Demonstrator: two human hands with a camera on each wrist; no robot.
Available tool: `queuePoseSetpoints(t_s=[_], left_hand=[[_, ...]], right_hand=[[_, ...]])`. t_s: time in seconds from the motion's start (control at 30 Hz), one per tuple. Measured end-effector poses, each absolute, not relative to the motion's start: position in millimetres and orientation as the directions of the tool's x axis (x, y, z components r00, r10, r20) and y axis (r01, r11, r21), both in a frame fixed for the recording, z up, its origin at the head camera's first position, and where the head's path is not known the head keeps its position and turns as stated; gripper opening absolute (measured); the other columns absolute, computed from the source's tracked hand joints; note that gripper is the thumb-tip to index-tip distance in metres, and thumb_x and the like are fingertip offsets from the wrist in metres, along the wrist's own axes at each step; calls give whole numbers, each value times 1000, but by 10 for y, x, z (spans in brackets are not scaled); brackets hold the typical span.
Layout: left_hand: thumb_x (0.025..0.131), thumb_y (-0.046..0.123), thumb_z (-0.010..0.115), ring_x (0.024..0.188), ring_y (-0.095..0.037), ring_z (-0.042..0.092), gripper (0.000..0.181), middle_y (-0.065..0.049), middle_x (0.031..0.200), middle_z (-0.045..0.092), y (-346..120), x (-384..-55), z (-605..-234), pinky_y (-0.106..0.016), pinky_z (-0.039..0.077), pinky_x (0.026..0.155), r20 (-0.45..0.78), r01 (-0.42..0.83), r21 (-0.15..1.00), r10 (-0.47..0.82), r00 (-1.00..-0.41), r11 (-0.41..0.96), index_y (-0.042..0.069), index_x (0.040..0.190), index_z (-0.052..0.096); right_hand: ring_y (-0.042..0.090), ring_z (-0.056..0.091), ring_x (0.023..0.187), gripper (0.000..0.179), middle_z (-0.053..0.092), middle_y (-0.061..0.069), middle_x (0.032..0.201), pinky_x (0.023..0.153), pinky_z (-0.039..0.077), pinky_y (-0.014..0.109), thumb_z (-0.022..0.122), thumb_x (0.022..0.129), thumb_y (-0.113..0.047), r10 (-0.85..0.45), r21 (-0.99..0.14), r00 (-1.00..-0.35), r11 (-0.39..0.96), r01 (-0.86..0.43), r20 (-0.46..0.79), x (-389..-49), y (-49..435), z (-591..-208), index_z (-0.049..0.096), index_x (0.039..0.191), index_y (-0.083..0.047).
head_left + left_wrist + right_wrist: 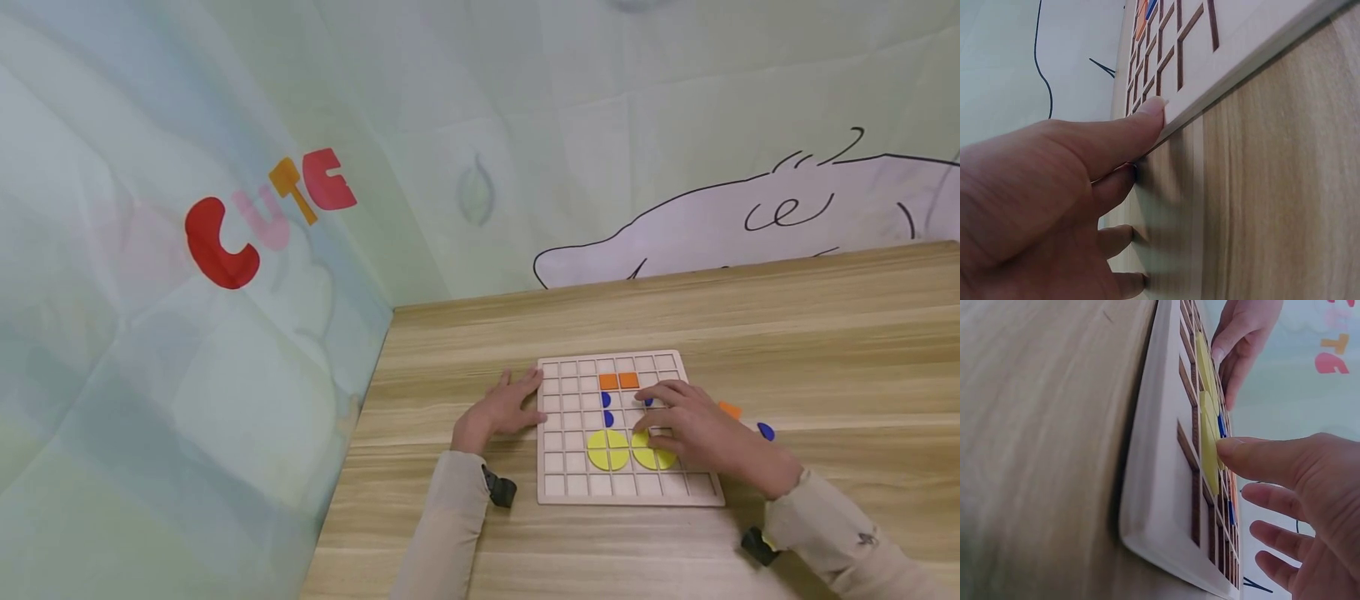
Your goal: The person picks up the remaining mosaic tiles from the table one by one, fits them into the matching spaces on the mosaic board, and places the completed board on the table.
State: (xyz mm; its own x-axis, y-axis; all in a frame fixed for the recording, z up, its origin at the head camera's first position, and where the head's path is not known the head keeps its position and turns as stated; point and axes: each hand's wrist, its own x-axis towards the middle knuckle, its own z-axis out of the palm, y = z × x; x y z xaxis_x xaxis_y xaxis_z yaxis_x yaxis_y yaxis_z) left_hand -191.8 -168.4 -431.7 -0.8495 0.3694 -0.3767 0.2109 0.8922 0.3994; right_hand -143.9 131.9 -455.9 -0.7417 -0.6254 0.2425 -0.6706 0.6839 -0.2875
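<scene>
A square wooden grid board (557, 485) lies on the table. My left hand (501, 405) rests at its left edge; in the left wrist view the thumb (1150, 112) touches the rim and the other fingers spread below. Over the board's right side is my right hand (697, 427), fingers apart, its thumb (1235, 453) at a yellow piece (1209, 450). Yellow quarter pieces form a left circle (600, 457) and a right circle (651, 457), the latter partly covered by the hand. Above them sit two orange squares (628, 381) and blue half-round pieces (607, 400).
A loose orange piece (730, 410) and a loose blue piece (766, 431) lie on the wooden table (465, 333) right of the board. Printed cloth walls (450, 250) stand behind and to the left. A dark wrist camera (500, 488) sits at each cuff.
</scene>
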Motion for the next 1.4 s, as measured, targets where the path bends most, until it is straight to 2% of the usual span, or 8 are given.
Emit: queuePoseSetpoints(t_s=[0.67,0.87,1.07,1.17,1.4], left_hand=[[95,36,57,148,-34,-2,71,4,161,11,-1676,-1914,-4301,-53,8,119,-377,210,403,371,-849,891,20,154,19],[95,36,57,148,-34,-3,72,5,161,11,-1674,-1917,-4308,-53,8,119,-380,208,403,370,-848,891,20,154,19],[95,36,57,148,-33,-3,72,5,161,11,-1670,-1920,-4311,-54,7,119,-378,206,406,369,-849,890,21,154,19],[95,36,57,148,-33,-3,71,6,161,11,-1670,-1916,-4306,-54,7,119,-378,202,406,365,-851,891,21,154,19],[95,36,57,148,-35,-2,71,5,161,11,-1678,-1904,-4292,-54,7,119,-374,205,407,367,-852,890,20,154,20]], right_hand=[[34,49,119,22,60,8,126,97,39,57,70,83,-6,-630,-303,-735,670,-678,251,-1429,1353,-4546,74,96,-23],[32,52,117,30,62,9,122,98,43,54,64,81,5,-594,-310,-748,680,-664,297,-1419,1386,-4540,72,94,-21],[34,54,114,27,62,12,121,93,46,54,68,80,5,-562,-293,-765,709,-642,316,-1415,1496,-4448,72,96,-16],[36,53,115,27,61,15,123,94,45,56,67,80,6,-532,-301,-782,726,-619,325,-1413,1561,-4396,73,97,-14],[39,51,110,28,59,18,121,87,41,61,70,74,6,-454,-275,-795,769,-578,403,-1391,1745,-4371,72,96,-12]])
